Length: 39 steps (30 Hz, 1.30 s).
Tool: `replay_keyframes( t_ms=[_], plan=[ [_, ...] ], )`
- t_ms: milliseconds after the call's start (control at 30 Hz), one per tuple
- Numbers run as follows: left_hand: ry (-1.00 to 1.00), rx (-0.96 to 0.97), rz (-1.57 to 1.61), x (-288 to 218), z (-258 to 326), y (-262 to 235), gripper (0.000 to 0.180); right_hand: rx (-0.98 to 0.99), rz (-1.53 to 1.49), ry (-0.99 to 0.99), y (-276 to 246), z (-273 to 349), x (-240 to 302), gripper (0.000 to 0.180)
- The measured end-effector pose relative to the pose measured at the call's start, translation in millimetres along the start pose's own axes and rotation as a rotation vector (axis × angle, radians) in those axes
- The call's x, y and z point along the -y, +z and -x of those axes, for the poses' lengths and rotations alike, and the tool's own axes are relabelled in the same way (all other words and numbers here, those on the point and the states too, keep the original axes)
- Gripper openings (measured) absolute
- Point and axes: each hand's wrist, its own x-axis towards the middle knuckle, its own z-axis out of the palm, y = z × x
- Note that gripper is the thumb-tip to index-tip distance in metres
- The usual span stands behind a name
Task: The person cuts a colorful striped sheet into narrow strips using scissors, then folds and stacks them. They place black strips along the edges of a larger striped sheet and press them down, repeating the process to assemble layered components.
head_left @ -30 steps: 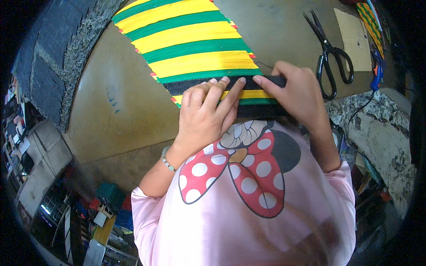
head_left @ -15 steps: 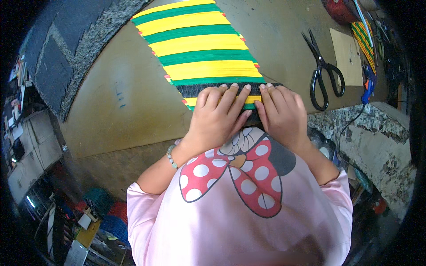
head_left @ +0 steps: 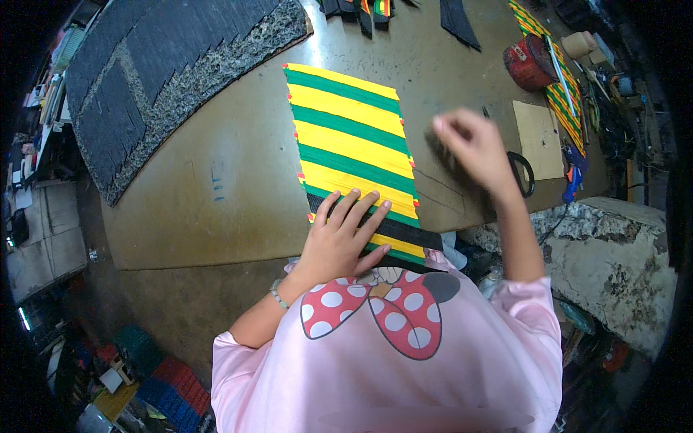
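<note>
A panel of slanting yellow and green stripes (head_left: 350,137) lies on the brown tabletop, small red bits showing along its sides. Across its near end runs a black woven strip (head_left: 413,233), its right end sticking out past the panel. My left hand (head_left: 339,234) rests flat on the strip and panel, fingers spread. Raised over the table to the panel's right, my right hand (head_left: 473,148) has its fingers curled together; what they hold, if anything, I cannot make out. Black-handled scissors (head_left: 532,175) lie beyond that hand, which partly hides them. Thin dark lines (head_left: 442,186), perhaps thread, cross the table between hand and panel.
At the far left is a rough slab (head_left: 216,61) with dark strips on it. Black pieces (head_left: 460,23) lie at the far edge. To the right are a red tin (head_left: 530,63), a beige sheet (head_left: 538,137) and a blue tool (head_left: 574,179) with a cord.
My right hand has left the black strip and risen to the right, fingers now curled. My left hand stays on the strip, fingers wider apart. The view has shifted, showing more of the far table.
</note>
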Motion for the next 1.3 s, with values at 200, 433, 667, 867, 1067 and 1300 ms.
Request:
replay_keyframes(
  t_ms=[200, 433, 667, 867, 1067, 1300],
  plan=[
    [0.093, -0.065, -0.139, 10, 10, 4, 0.060, -0.374, 0.445, -0.109, -30, -141, -83, 0.029],
    [0.125, -0.250, -0.323, 12, 20, 29, 0.057, -0.151, 0.831, -0.062, -66, -175, -130, 0.051],
    [0.102, -0.233, -0.364, 13, 21, 28, 0.057, -0.226, 0.926, -0.304, -72, -147, -112, 0.028],
    [0.121, -0.179, -0.284, 9, 33, 25, 0.057, -0.698, 0.001, -0.297, -69, -88, -38, 0.020],
    [0.083, -0.385, 0.142, 12, 46, -21, 0.030, -0.339, -0.667, -0.571, -43, 39, 77, 0.018],
    [-0.461, -0.273, 0.885, 6, 33, -36, 0.012, 0.421, -0.335, 0.052, 54, 52, 103, 0.021]
  ],
)
